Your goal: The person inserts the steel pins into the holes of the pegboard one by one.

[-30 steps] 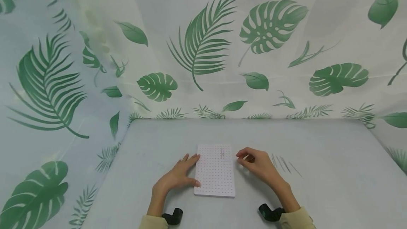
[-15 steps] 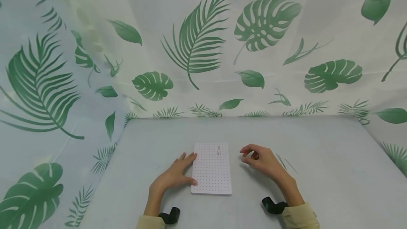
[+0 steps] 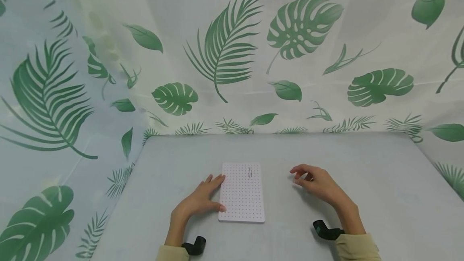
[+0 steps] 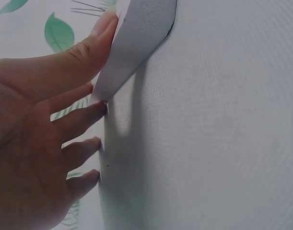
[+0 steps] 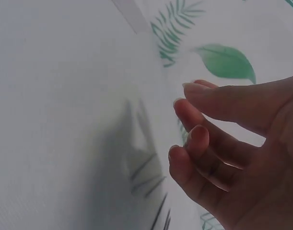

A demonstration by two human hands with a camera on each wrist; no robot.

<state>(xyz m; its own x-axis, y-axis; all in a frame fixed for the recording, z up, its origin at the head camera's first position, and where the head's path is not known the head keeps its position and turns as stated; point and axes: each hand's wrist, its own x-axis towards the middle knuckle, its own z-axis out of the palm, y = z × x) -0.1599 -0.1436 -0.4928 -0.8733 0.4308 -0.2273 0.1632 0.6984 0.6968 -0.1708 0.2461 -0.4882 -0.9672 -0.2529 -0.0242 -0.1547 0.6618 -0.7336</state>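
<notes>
A white rectangular board (image 3: pixel 241 196) with a grid of small dark dots lies on the table. Near its upper right corner are a few thin dark sticks (image 3: pixel 250 173); whether they stand or lie is unclear. My left hand (image 3: pixel 199 200) rests against the board's left side, fingers spread, thumb on its lower left edge. In the left wrist view the thumb (image 4: pixel 96 43) touches the top of the board's thick side (image 4: pixel 136 43). To the board's right hovers my right hand (image 3: pixel 319 182), fingers loosely bent, nothing visible between them. Several thin dark sticks (image 5: pixel 158 211) lie below it in the right wrist view.
The pale table (image 3: pixel 174 156) ends at a white curtain with green leaves (image 3: pixel 232 51) behind and on the left. A black wrist camera (image 3: pixel 195 246) is on the left wrist, another black wrist camera (image 3: pixel 326 230) on the right.
My right hand has moved rightward, away from the board and over the loose sticks, which it now hides in the head view. The left hand keeps its place on the board.
</notes>
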